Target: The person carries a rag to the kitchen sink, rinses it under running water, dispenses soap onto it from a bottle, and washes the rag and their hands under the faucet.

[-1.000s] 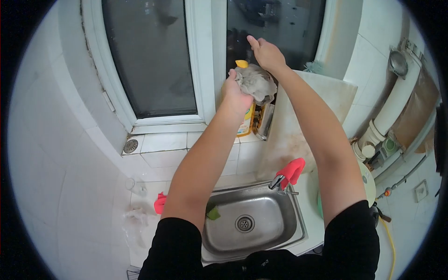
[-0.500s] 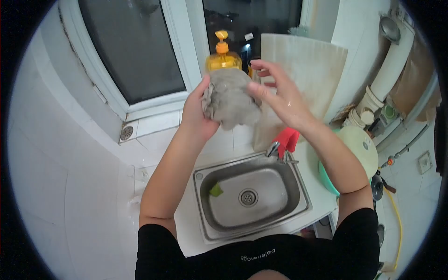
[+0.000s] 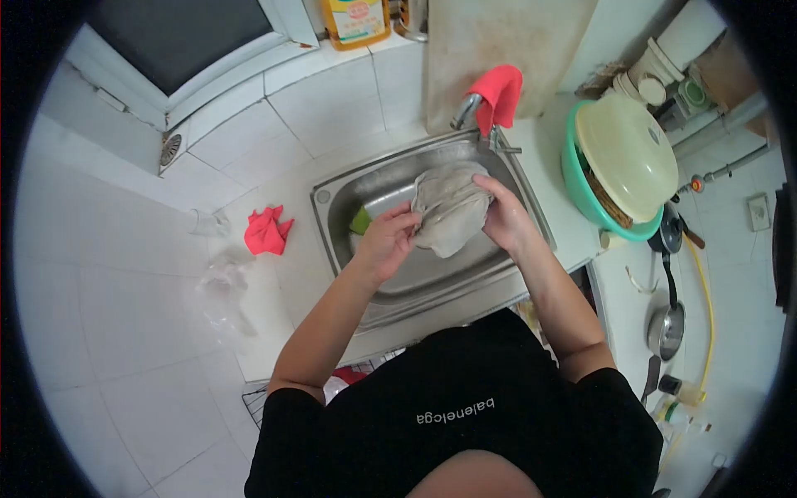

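A wet-looking grey cloth (image 3: 451, 209), bunched up, is held between both hands above the steel sink (image 3: 325, 239). My left hand (image 3: 388, 242) pinches its left edge with thumb and fingers. On the opposite side, my right hand (image 3: 505, 217) grips the cloth, thumb on top and the other fingers partly hidden beneath. A small green piece (image 3: 359, 220), perhaps a sponge, lies at the left of the basin. Behind the cloth stands the tap (image 3: 466, 110), with a red cloth (image 3: 498, 93) draped over it. The cloth hides the drain.
Left of the sink, a crumpled red cloth (image 3: 267, 231) lies on the counter near clear plastic (image 3: 222, 286). A yellow soap bottle (image 3: 357, 23) stands on the ledge beside a board (image 3: 506, 50). At right are a green basin (image 3: 573, 170) under a cream cover (image 3: 629, 158) and a small pot (image 3: 667, 332).
Both hands have come down from near the window to above the sink with the grey cloth. My right hand, apart and spread before, now grips it. The view has tilted down.
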Demonstrator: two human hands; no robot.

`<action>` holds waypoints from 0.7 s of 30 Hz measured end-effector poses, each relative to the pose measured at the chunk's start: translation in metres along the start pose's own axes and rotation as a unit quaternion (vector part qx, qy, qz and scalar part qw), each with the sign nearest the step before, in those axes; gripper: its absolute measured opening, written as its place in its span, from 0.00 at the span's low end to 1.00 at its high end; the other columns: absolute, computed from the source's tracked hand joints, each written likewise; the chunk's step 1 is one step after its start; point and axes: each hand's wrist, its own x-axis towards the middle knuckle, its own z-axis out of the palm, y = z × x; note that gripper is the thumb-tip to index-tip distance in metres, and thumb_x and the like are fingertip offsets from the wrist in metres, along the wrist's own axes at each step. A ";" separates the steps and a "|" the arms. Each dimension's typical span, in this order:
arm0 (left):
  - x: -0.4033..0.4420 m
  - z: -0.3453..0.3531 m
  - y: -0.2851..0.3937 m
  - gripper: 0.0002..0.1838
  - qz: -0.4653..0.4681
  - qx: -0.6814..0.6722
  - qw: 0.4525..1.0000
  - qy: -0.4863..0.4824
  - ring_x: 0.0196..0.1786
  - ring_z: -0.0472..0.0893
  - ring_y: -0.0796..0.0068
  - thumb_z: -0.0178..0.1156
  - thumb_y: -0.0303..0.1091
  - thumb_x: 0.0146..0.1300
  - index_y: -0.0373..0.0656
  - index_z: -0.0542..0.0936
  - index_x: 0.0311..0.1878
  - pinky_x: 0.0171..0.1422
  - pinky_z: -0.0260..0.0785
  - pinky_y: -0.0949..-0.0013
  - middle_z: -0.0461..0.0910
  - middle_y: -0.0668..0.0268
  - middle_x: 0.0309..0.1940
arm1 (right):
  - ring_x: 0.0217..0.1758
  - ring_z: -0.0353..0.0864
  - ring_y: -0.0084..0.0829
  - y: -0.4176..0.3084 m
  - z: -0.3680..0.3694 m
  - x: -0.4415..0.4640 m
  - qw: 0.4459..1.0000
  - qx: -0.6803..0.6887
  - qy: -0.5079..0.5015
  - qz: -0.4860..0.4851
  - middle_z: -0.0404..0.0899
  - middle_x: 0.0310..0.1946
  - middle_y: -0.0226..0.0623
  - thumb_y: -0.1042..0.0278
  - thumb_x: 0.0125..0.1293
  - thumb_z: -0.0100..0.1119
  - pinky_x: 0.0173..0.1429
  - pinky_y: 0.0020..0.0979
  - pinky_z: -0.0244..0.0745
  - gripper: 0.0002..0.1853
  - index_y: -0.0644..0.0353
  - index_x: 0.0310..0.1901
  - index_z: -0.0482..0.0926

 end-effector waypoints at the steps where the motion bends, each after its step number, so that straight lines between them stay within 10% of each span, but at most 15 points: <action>1: 0.000 0.001 -0.007 0.13 0.007 -0.027 0.999 0.017 0.44 0.72 0.77 0.48 0.25 0.55 0.37 0.67 0.46 0.51 0.63 0.71 0.72 0.66 0.40 | 0.47 0.71 0.29 0.003 -0.008 0.000 0.997 0.079 -0.023 0.008 0.73 0.42 0.35 0.64 0.54 0.53 0.52 0.31 0.64 0.17 0.60 0.46 0.68; 5: 0.010 -0.005 -0.028 0.14 0.030 -0.050 0.988 0.142 0.45 0.72 0.69 0.48 0.27 0.55 0.40 0.67 0.46 0.54 0.60 0.65 0.72 0.65 0.42 | 0.49 0.69 0.31 0.005 -0.019 0.000 0.987 0.155 -0.041 -0.007 0.71 0.43 0.36 0.65 0.54 0.52 0.55 0.33 0.60 0.18 0.58 0.48 0.66; 10: 0.030 0.009 -0.035 0.13 0.053 -0.200 0.975 0.076 0.46 0.71 0.69 0.45 0.38 0.60 0.42 0.67 0.44 0.54 0.60 0.62 0.71 0.64 0.43 | 0.48 0.68 0.30 0.020 -0.039 0.034 0.991 -0.017 0.002 -0.131 0.70 0.42 0.36 0.69 0.50 0.57 0.53 0.32 0.61 0.17 0.57 0.44 0.69; 12: 0.048 0.010 -0.044 0.14 0.069 -0.199 0.973 0.096 0.46 0.71 0.69 0.43 0.41 0.60 0.42 0.68 0.44 0.54 0.60 0.61 0.71 0.63 0.44 | 0.43 0.69 0.31 0.026 -0.048 0.043 0.803 -0.449 0.055 -0.388 0.68 0.39 0.37 0.72 0.46 0.60 0.48 0.30 0.64 0.15 0.59 0.38 0.71; 15: 0.082 -0.025 -0.080 0.14 0.054 -0.205 0.959 0.187 0.47 0.71 0.69 0.42 0.41 0.60 0.42 0.68 0.43 0.51 0.62 0.60 0.70 0.62 0.43 | 0.36 0.70 0.35 0.042 -0.034 0.028 0.748 -0.515 0.001 -0.419 0.67 0.35 0.40 0.69 0.45 0.60 0.42 0.31 0.66 0.11 0.61 0.32 0.73; 17: 0.098 -0.059 -0.110 0.15 0.006 -0.300 0.938 -0.172 0.45 0.72 0.69 0.39 0.41 0.61 0.42 0.68 0.43 0.48 0.65 0.62 0.71 0.62 0.41 | 0.34 0.72 0.37 0.055 -0.023 0.030 0.726 -0.554 -0.035 -0.406 0.68 0.33 0.42 0.66 0.46 0.59 0.40 0.33 0.67 0.11 0.62 0.30 0.73; 18: 0.096 -0.039 -0.104 0.15 0.011 -0.305 0.938 -0.166 0.45 0.72 0.69 0.39 0.41 0.61 0.42 0.68 0.43 0.48 0.65 0.62 0.71 0.62 0.41 | 0.32 0.71 0.34 0.064 -0.018 0.035 0.727 -0.584 0.008 -0.362 0.68 0.26 0.37 0.66 0.41 0.53 0.41 0.34 0.66 0.08 0.58 0.25 0.72; 20: 0.097 0.004 -0.099 0.15 -0.024 -0.297 0.910 0.287 0.41 0.73 0.70 0.38 0.42 0.61 0.42 0.69 0.41 0.44 0.67 0.64 0.73 0.64 0.37 | 0.30 0.70 0.31 0.071 -0.032 0.056 0.725 -0.613 0.045 -0.309 0.68 0.19 0.32 0.65 0.36 0.47 0.41 0.34 0.65 0.06 0.54 0.19 0.71; 21: 0.104 -0.001 -0.112 0.15 -0.024 -0.302 0.907 0.293 0.41 0.73 0.70 0.38 0.42 0.61 0.42 0.69 0.41 0.44 0.67 0.64 0.73 0.64 0.37 | 0.32 0.71 0.37 0.074 -0.052 0.088 0.703 -0.645 0.061 -0.292 0.70 0.24 0.38 0.63 0.42 0.51 0.40 0.34 0.66 0.09 0.58 0.23 0.72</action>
